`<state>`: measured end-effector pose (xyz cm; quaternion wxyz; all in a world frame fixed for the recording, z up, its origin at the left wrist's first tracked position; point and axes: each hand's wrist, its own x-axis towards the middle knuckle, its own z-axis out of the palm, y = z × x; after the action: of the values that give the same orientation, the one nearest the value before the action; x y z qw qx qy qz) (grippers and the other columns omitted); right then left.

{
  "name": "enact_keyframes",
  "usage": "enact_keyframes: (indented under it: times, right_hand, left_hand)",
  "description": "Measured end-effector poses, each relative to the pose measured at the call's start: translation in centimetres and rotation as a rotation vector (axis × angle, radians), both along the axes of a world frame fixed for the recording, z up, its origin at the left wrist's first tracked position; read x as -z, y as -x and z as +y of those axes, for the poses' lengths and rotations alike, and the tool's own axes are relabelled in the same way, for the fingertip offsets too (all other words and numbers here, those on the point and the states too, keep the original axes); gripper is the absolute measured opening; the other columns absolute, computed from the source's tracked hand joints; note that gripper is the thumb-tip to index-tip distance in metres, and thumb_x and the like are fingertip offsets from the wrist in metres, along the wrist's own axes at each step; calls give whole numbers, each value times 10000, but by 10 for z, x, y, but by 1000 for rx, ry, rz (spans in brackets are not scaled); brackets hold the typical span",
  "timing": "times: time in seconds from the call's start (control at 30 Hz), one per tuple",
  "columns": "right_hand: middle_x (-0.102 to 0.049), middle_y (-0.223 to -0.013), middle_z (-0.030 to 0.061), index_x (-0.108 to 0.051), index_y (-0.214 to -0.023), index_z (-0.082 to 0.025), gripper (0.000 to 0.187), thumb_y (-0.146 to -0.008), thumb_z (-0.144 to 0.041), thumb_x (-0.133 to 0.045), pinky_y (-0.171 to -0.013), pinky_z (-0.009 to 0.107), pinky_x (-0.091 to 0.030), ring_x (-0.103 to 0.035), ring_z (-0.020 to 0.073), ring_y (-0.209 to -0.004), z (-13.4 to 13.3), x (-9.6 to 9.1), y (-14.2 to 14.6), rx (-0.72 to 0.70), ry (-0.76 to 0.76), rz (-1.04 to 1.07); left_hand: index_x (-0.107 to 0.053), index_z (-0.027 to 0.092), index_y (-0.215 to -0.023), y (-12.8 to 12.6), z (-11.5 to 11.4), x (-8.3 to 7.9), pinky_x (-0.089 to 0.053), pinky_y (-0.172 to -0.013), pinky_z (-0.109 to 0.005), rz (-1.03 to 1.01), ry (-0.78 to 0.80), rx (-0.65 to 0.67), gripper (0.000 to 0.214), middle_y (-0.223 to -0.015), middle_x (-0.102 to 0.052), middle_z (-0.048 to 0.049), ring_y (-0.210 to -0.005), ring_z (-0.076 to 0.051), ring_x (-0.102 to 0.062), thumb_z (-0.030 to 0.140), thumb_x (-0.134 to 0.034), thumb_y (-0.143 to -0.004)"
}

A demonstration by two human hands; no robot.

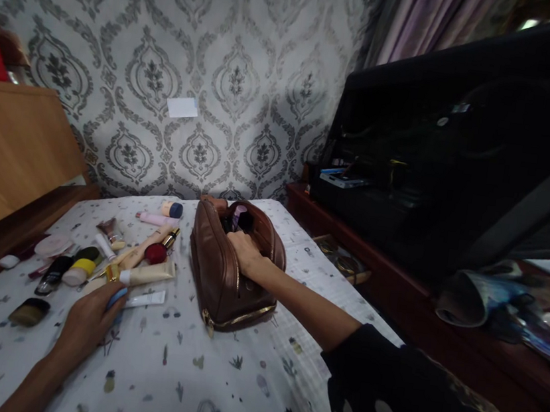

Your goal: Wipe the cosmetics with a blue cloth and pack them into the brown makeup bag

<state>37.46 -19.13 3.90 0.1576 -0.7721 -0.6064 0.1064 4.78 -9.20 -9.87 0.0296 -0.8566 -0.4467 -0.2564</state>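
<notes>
One brown bag (211, 255) is set open on patterned cloth (169, 370), right hand (248, 253) inserted, grip indiscernible; one white tube (150, 298) is pinched at its blue end by the left hand (89, 317).

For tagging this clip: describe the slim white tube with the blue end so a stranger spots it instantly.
Find the brown leather bag with gold zips on the white printed cloth, then look left to the loose cosmetics. On their near side, at the left grip, lies the slim white tube. Its blue end sets it apart from the wider cream tube just behind it.
</notes>
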Motion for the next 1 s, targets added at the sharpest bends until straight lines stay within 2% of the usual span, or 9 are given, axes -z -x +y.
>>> enact_keyframes:
  times: [0.23,0.43,0.6,0.67,0.77,0.87,0.93,1.0]
  right_hand:
    - [-744,-1063,113,-715,-1068,-212,228,-901,-224,-560,-786,284,-535,-702,241,-1004,-2,-5,1,28,53,-16]
    - [-714,-1132,157,-707,-1064,-127,282,-946,-139,-451,-792,236,-493,-672,218,-1056,4,-2,-4,4,102,-51]
    - [-697,-1115,201,-694,-1067,-97,285,-936,-120,-441,-760,275,-467,-678,254,-1027,11,1,-7,-28,110,-127]
    - [-708,-1062,199,-706,-1033,-102,264,-923,-134,-468,-729,283,-456,-690,259,-977,12,-3,-8,-18,112,-155]
    - [-720,-977,188,-716,-971,-111,276,-928,-142,-445,-686,276,-426,-696,238,-893,6,-19,-8,24,95,-197]
    - [-719,-907,147,-695,-949,-142,327,-967,-184,-371,-640,273,-387,-675,212,-810,-14,-37,-1,87,-69,-247]
    - [-702,-818,112,-669,-910,-169,328,-982,-261,-362,-602,283,-359,-641,209,-725,-34,-39,11,141,-356,-260]
    - [-653,-705,76,-626,-827,-189,352,-996,-327,-350,-575,280,-348,-585,184,-619,-52,-28,29,78,-624,-204]
  left_hand:
    - [-689,221,-998,-2,-1,1,-560,-775,-315,-41,-22,30,378,-1010,-779,-73,-878,-254,-735,459,-417,-889]
    - [-666,214,-950,-8,-10,-11,-534,-766,-328,-38,64,31,317,-935,-760,-76,-866,-252,-709,391,-409,-896]
    - [-656,219,-934,-11,-16,-18,-507,-762,-324,-40,102,48,259,-929,-739,-70,-867,-239,-682,335,-427,-904]
    - [-652,221,-899,-10,-17,-18,-498,-747,-323,-35,113,53,238,-904,-729,-68,-847,-238,-673,315,-434,-902]
    - [-646,218,-889,-10,-17,-18,-488,-740,-329,-25,118,57,231,-905,-722,-72,-844,-245,-668,308,-434,-904]
    - [-645,217,-902,-10,-19,-18,-481,-752,-332,-32,122,54,243,-920,-722,-75,-869,-250,-667,318,-425,-911]
    - [-646,214,-907,-11,-21,-19,-474,-760,-331,-31,138,50,252,-928,-723,-76,-872,-247,-663,311,-413,-916]
    - [-647,212,-903,-12,-23,-22,-464,-759,-325,-22,166,44,256,-929,-724,-71,-871,-243,-658,309,-411,-918]
